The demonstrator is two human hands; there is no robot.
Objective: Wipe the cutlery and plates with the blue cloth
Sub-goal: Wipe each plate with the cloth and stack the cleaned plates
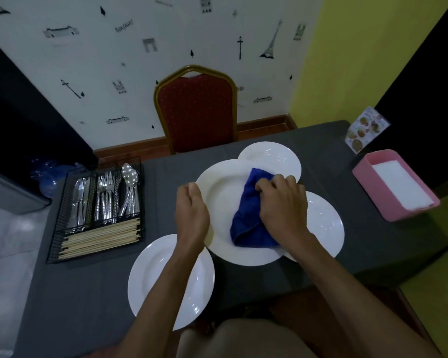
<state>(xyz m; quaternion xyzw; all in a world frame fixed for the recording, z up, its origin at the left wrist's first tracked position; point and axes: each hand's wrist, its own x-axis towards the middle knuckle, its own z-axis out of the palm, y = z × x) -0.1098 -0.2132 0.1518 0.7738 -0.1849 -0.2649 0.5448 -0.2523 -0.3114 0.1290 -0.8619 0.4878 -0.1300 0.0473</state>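
Four white plates are on the table [101, 293], which is covered in a dark grey cloth. The central plate [225, 192] overlaps the other three: the far plate [272, 155] toward the far edge, the right plate [326, 223], and the near-left plate [150, 282] at the near edge. There is one blue cloth [248, 220], lying bunched inside the central plate. The right hand [282, 205] holds it with fingers curled into the fabric, knuckles up, pressing it to the plate. The left hand [192, 210] grips the central plate's left rim, thumb on top and fingers tucked under. One black wire basket [52, 244] stands at the left edge with four compartments: knives [79, 202], forks [106, 197] and spoons [130, 192] side by side, and wooden chopsticks [101, 239] crosswise at the near end. The number of pieces cannot be told. One pink tray [365, 184] of white napkins [398, 187] sits at the right edge, and one menu card [367, 130] at the far right corner. One red chair [197, 112] with a gold frame stands at the far edge. Behind it is a white wall [114, 47] with black decals, adjoining a yellow wall [360, 60].
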